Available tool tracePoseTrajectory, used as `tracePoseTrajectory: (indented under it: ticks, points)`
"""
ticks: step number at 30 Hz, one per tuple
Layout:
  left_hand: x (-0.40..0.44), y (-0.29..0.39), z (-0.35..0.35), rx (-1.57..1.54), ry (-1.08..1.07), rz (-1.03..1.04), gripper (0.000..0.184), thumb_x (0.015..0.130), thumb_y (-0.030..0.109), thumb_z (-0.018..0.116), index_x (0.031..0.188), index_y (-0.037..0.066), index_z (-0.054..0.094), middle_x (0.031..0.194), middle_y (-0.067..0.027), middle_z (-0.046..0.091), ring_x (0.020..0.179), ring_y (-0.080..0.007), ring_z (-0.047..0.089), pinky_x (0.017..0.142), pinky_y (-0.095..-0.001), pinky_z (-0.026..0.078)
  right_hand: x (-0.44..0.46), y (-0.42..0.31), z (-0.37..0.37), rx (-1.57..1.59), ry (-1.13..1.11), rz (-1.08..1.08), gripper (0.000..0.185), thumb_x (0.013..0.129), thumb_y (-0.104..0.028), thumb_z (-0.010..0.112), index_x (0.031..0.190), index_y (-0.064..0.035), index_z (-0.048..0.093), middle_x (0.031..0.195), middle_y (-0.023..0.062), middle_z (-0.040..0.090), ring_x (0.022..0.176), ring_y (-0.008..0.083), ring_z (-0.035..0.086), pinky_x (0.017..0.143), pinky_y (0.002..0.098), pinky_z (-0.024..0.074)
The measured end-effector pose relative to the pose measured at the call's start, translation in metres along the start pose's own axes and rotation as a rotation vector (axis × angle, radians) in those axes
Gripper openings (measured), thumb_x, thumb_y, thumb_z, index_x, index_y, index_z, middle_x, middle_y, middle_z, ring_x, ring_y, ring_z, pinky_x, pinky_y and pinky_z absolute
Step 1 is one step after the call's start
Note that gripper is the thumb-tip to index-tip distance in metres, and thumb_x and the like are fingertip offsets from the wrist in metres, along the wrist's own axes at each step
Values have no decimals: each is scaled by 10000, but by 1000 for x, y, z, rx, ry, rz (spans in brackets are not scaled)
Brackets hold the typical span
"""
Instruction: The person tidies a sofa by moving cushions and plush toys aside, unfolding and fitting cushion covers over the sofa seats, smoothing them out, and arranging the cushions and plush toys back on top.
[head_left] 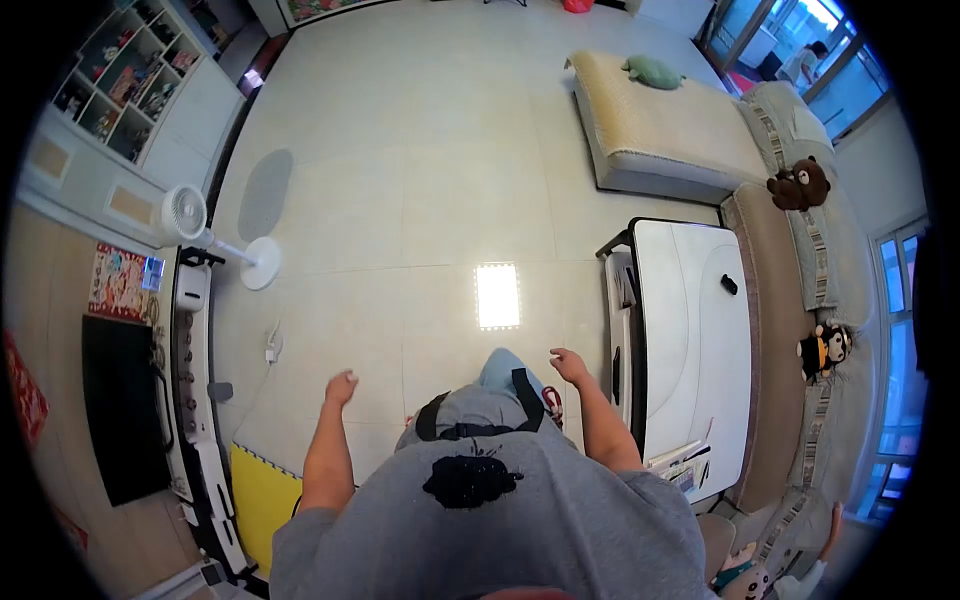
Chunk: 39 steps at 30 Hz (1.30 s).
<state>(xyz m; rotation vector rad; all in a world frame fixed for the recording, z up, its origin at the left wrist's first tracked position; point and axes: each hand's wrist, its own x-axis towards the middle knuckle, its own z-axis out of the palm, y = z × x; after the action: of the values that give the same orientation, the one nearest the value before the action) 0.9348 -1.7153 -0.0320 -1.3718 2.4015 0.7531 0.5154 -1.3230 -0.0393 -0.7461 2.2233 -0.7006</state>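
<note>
My left hand (342,387) hangs in the air over the floor, left of my body. Its fingers are curled in, and nothing shows in them. My right hand (570,364) is held out beside my right hip, near the white coffee table (690,350) but apart from it. Its fingers are bent and slightly apart, holding nothing. A red carabiner (552,400) hangs at my waist, just below the right hand. Dark straps (520,395) cross the front of my grey shirt (590,510).
Left are a white fan (262,264), a power strip (273,345), a TV (125,410) over a low cabinet and a yellow mat (262,500). Right stands a sofa (765,340) with plush toys. A dark object (729,285) lies on the table. Behind glass is another person (802,65).
</note>
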Motion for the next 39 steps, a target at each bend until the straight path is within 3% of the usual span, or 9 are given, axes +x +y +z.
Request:
tracePoseTrajectory:
  ticks: [6, 11, 14, 22, 25, 27, 31, 34, 39]
  points:
    - [136, 134, -82, -369, 191, 182, 376, 761, 280, 521, 1072, 69, 512, 885, -154, 589, 816, -265, 568, 729, -335, 441, 87, 37, -15, 42, -51, 106, 339, 712, -159, 550, 1026, -33, 549, 784, 149, 605, 624, 200, 584, 615, 304, 470]
    - [171, 190, -78, -288, -116, 184, 389, 749, 298, 549, 1068, 78, 514, 859, -120, 600, 802, -249, 571, 706, -329, 450, 197, 101, -57, -16, -144, 206, 362, 698, -162, 557, 1015, 11, 548, 835, 159, 598, 644, 218, 603, 540, 306, 487]
    - [182, 181, -77, -243, -169, 110, 385, 752, 318, 531, 1057, 84, 522, 868, -120, 601, 816, -260, 567, 726, -339, 445, 276, 64, -108, -226, -60, 95, 345, 702, -182, 555, 1013, -35, 562, 619, 123, 586, 537, 181, 571, 510, 307, 458]
    - [225, 160, -66, -268, -250, -239, 453, 748, 372, 495, 1047, 33, 532, 1067, -154, 527, 995, -300, 487, 861, -340, 382, 454, -79, -188, 53, 83, -154, 339, 746, -140, 506, 1067, -34, 522, 743, 104, 596, 617, 151, 545, 598, 274, 452]
    - [284, 143, -62, -506, -415, -350, 455, 735, 332, 546, 1075, 30, 521, 921, -174, 581, 732, -244, 591, 673, -326, 476, 485, -124, -201, 39, 54, -74, 323, 744, -172, 523, 1041, -46, 537, 745, 130, 599, 684, 203, 571, 635, 302, 446]
    - [332, 157, -89, -483, -387, -284, 449, 738, 296, 562, 1084, 14, 513, 912, -157, 589, 663, -226, 594, 595, -324, 485, 500, -139, -209, -47, 0, -8, 338, 730, -211, 539, 1034, -64, 546, 782, 149, 602, 754, 268, 568, 698, 335, 438]
    - [486, 185, -147, -123, -417, -53, 445, 725, 337, 562, 1070, 58, 525, 960, -175, 575, 852, -278, 568, 751, -348, 450, 532, -129, -230, -107, 12, 127, 344, 727, -230, 541, 1027, -63, 547, 836, 165, 601, 798, 266, 574, 724, 338, 443]
    - [597, 271, -231, 187, -332, 113, 414, 736, 334, 544, 1067, 86, 518, 913, -151, 587, 883, -295, 544, 791, -360, 425, 539, -132, -257, -39, 147, 219, 346, 725, -230, 538, 1029, -65, 546, 828, 161, 604, 790, 262, 578, 723, 335, 445]
    - [740, 442, -326, 63, -18, 356, 395, 767, 312, 520, 1095, 94, 499, 854, -137, 592, 817, -270, 564, 726, -347, 443, 567, -113, -280, 192, 252, 398, 352, 717, -227, 533, 1028, -63, 546, 768, 135, 611, 717, 242, 575, 691, 321, 446]
